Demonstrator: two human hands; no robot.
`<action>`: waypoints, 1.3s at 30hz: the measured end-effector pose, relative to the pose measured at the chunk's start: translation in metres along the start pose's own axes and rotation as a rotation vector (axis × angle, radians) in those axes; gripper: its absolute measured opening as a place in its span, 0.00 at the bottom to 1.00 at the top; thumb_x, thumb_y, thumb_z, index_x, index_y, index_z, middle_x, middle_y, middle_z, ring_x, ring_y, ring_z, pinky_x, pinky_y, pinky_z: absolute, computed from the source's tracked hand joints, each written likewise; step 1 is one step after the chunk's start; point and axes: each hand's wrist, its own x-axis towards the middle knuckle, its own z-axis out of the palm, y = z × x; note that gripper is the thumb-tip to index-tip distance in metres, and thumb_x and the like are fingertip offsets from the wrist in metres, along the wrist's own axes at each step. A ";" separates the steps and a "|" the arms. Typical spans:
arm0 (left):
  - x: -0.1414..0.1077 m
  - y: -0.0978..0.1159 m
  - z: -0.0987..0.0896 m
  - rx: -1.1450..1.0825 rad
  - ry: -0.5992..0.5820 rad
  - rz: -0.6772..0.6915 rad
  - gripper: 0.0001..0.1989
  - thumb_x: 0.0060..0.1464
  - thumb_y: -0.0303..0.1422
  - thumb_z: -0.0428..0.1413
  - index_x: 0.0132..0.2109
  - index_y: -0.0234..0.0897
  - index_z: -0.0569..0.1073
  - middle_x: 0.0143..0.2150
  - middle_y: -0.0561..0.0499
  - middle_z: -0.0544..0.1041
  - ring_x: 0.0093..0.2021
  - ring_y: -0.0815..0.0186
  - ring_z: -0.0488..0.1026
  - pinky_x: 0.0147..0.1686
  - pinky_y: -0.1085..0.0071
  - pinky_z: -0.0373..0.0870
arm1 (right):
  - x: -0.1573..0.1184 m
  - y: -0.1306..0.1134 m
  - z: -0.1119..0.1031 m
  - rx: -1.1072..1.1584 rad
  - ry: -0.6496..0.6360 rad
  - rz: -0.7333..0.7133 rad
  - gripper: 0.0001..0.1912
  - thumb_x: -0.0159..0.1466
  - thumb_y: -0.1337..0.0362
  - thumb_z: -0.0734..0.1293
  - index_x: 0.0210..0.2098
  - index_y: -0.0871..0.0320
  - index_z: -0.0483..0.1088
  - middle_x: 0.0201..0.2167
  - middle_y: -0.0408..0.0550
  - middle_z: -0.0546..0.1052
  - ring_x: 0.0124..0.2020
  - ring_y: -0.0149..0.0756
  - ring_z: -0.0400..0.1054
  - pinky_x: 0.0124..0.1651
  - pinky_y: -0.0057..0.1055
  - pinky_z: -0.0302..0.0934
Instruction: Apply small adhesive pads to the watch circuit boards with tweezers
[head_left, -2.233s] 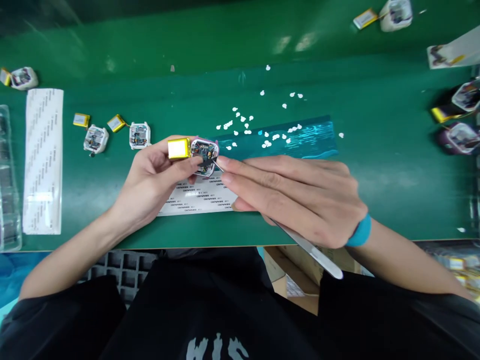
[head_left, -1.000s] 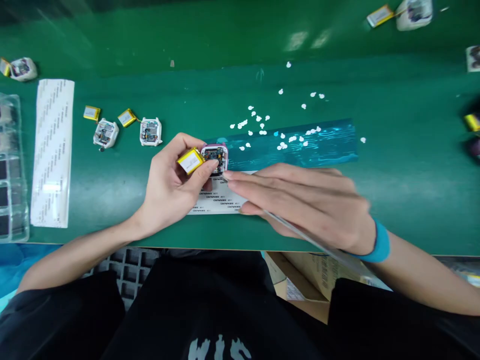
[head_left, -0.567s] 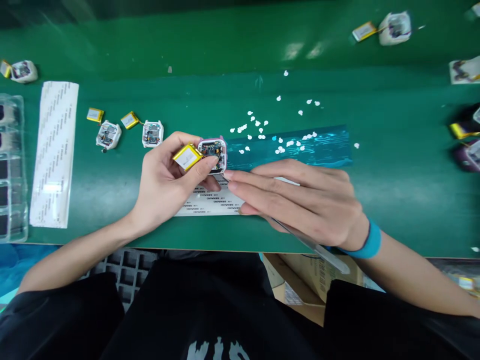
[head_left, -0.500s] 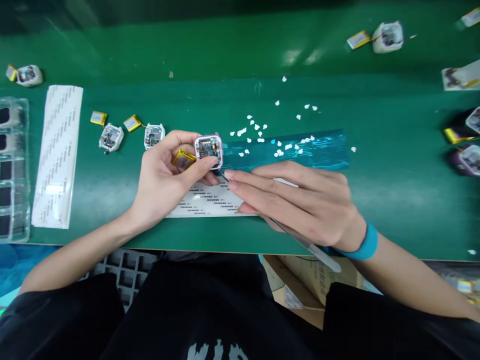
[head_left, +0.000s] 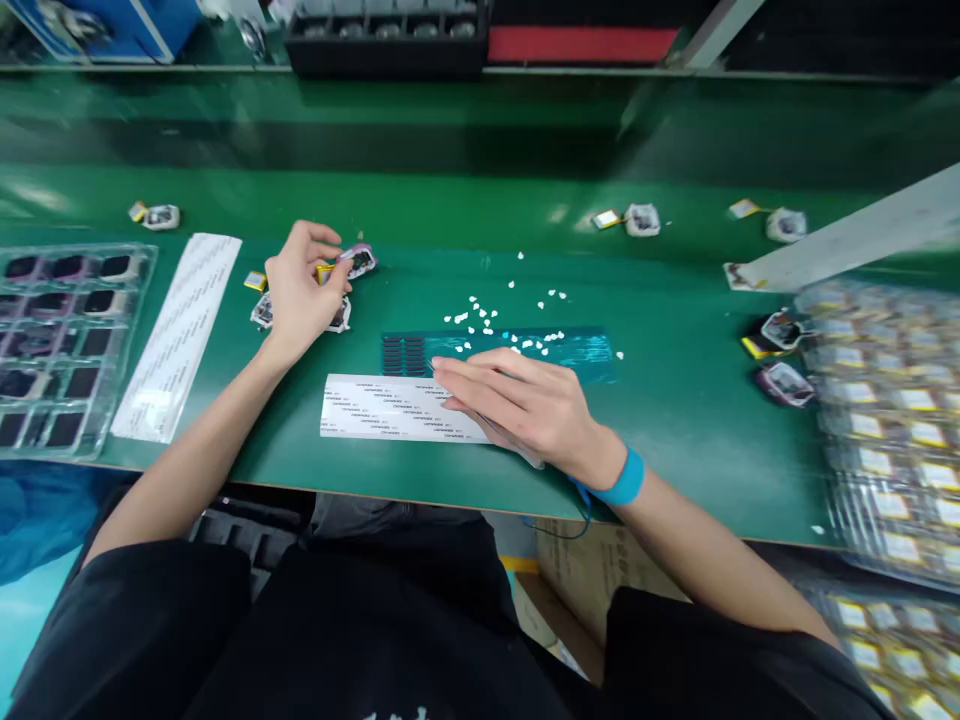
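My left hand (head_left: 304, 290) pinches a small purple-rimmed casing (head_left: 358, 261) with circuitry inside, above the back left of the green table. A yellow-edged battery (head_left: 324, 273) shows between its fingers. Partly covered by that hand are white casings (head_left: 262, 311) lying on the table. My right hand (head_left: 525, 400), with a blue band at the wrist, is closed round metal tweezers (head_left: 517, 448) over the right end of a printed white strip (head_left: 390, 408). The tweezer tips are near a blue film (head_left: 585, 352) that bears rows of small dark strips (head_left: 403, 355).
Small white tabs (head_left: 480, 315) are scattered behind my right hand. A clear tray (head_left: 94, 350) of casings and another printed strip (head_left: 180, 335) lie at left. Trays of batteries (head_left: 892, 430) and several casings (head_left: 784, 384) are at right. A black rack (head_left: 386, 45) stands at the back.
My left hand has carried the purple-rimmed casing up and left, away from the tweezers. My right hand stays near the blue film, whose dark strips are now uncovered. The view has shifted and shows more table.
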 end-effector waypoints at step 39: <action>-0.066 0.061 0.004 0.069 -0.043 0.789 0.16 0.66 0.26 0.46 0.31 0.35 0.73 0.28 0.49 0.76 0.34 0.62 0.72 0.42 0.62 0.69 | -0.005 0.174 -0.022 -0.514 -0.387 1.160 0.20 0.69 0.56 0.67 0.56 0.58 0.68 0.54 0.53 0.72 0.51 0.42 0.71 0.51 0.45 0.70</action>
